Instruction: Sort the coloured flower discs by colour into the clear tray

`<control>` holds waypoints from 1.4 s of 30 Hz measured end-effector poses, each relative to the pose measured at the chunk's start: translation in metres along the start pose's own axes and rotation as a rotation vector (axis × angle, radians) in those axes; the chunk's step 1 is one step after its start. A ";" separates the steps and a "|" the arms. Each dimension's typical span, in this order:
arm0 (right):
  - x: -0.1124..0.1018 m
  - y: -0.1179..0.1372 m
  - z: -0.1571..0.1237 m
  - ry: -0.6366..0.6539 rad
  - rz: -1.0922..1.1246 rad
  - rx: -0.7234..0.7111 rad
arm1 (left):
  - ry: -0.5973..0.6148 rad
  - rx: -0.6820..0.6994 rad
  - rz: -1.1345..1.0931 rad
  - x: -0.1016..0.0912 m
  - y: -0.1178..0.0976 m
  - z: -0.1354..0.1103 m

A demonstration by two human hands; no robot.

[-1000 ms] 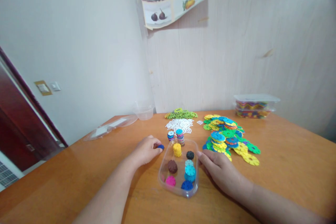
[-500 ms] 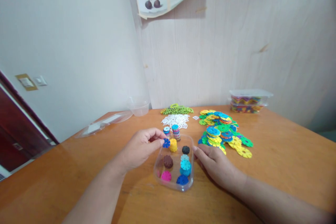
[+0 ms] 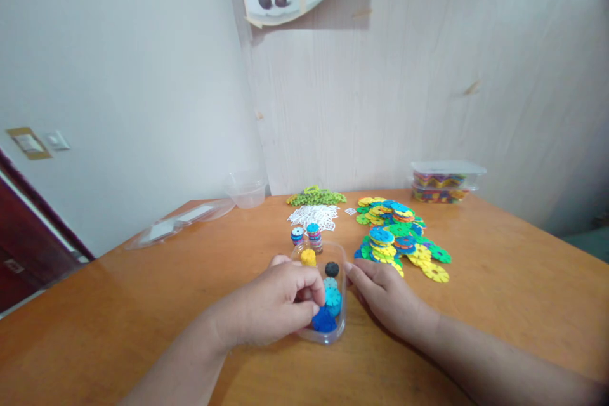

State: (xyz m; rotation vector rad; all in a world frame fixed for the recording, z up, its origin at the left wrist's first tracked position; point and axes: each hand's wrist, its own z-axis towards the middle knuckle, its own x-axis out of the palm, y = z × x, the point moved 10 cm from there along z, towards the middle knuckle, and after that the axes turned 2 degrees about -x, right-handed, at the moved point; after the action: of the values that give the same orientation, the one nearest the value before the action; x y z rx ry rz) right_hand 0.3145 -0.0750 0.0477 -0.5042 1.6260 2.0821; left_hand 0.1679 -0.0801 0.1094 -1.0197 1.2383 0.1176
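Observation:
A clear plastic tray point(image 3: 343, 312) lies on the wooden table point(image 3: 476, 304) and holds short stacks of toothed discs: yellow point(image 3: 308, 257), black point(image 3: 332, 268), cyan point(image 3: 332, 295) and dark blue point(image 3: 324, 320). My left hand point(image 3: 273, 307) reaches over the tray's near end. Its fingers are curled and pinch a blue disc right at the dark blue stack. It hides the tray's left side. My right hand point(image 3: 385, 295) rests on the table with its fingers stretched out, touching the tray's right rim.
Two small disc stacks point(image 3: 307, 236) stand just behind the tray. A heap of coloured discs point(image 3: 399, 238) lies to the right, with white pieces point(image 3: 314, 216) and green pieces point(image 3: 314, 197) behind. Lidded boxes point(image 3: 445, 181) sit far right. A clear cup point(image 3: 246, 192) and lid point(image 3: 178, 223) lie far left.
My left hand lifted a blue disc from the table left of the tray, then carried it over and down to the dark blue stack at the near end. The right hand stayed at the rim.

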 end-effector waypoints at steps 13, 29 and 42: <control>0.000 -0.003 0.000 -0.006 -0.006 0.013 | 0.056 0.050 0.111 0.005 -0.009 0.000; 0.001 -0.002 -0.001 0.012 -0.038 0.001 | -0.531 -0.149 -0.068 -0.077 0.086 0.009; 0.001 -0.003 0.001 0.000 -0.035 -0.003 | -0.314 -0.228 0.182 -0.043 0.145 0.036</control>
State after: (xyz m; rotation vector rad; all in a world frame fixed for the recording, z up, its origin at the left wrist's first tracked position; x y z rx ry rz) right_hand 0.3154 -0.0733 0.0447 -0.5294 1.6030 2.0588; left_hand 0.0937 0.0464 0.0599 -1.0360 1.0412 0.5511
